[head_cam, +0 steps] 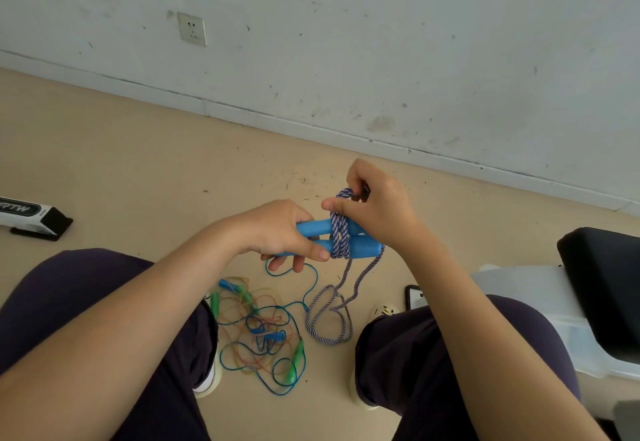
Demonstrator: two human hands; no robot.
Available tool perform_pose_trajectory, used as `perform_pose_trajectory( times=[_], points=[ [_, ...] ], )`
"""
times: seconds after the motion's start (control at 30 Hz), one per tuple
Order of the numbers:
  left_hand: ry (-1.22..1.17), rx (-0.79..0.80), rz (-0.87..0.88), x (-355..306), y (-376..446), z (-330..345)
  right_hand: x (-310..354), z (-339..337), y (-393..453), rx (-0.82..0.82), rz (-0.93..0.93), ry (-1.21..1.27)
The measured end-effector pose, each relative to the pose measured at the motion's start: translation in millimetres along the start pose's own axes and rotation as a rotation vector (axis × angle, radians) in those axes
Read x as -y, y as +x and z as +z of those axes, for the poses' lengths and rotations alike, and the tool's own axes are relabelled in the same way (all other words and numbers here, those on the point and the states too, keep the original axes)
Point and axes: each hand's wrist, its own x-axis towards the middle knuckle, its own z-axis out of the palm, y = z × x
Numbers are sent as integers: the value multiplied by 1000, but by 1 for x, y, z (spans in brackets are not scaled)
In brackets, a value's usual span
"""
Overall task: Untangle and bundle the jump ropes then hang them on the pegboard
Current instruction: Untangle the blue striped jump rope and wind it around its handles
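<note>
Here, head view, looking down past the person's lap at a beige floor (138,149). Left hand (277,229) grips two light-blue plastic jump rope handles (363,248) held side by side, roughly level, fingers curled round their left ends, thumb lying along the lower handle. A purple-and-white braided cord (339,236) is wound several turns around both handles at the middle. Right hand (377,205) pinches a loop of that same cord just above the handles, thumb and fingers closed on it. The rest of the cord hangs from the right end of the lower handle and drops in loose loops (329,319) to the floor between the knees.

On the floor just left of those loops lies a tangled pile of thin jump ropes (263,340): teal, orange and yellowish cords crossed over each other, with small blue handles (273,336) and green handles (292,368) mixed in. One teal strand arcs up toward the left hand; whether it touches it is unclear.

Dark trousers cover both legs (86,302), a pale shoe (207,381) shows under the left knee. A black phone (412,297) lies on the floor by the right knee. A black-and-white box (34,219) sits far left, a black cushioned seat (602,288) on a white plastic base at right. A scuffed white wall (381,42) with a white socket (192,29) runs behind.
</note>
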Motion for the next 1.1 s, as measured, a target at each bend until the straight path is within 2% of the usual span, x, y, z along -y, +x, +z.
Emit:
perform_pose_trajectory(
  times=[0.1, 0.3, 0.43, 0.53, 0.67, 0.73, 0.87, 0.97, 1.1],
  points=[
    [-15, 0, 20, 1, 0, 1, -3, 0, 1, 31, 23, 63],
    [-163, -64, 88, 2, -1, -5, -4, -4, -1, 196, 279, 307],
    [-308, -92, 119, 4, 0, -6, -1, -4, -2, 138, 334, 549],
    [-396, -69, 131, 4, -1, -5, 1, -3, -2, 111, 333, 629],
    [-549, -76, 123, 3, -2, -7, -1, -7, -4, 235, 319, 779],
    [-597, -67, 129, 3, -2, -10, -1, -7, -5, 228, 322, 836],
    [-590, 18, 106, 2, -3, -13, -2, -9, -4, 173, 298, 819],
    [-495, 68, 76, 3, -4, -12, -5, -12, -5, 164, 291, 814],
    [-511, -34, 133, 4, -1, -9, -4, -10, -4, 145, 257, 843]
  ],
)
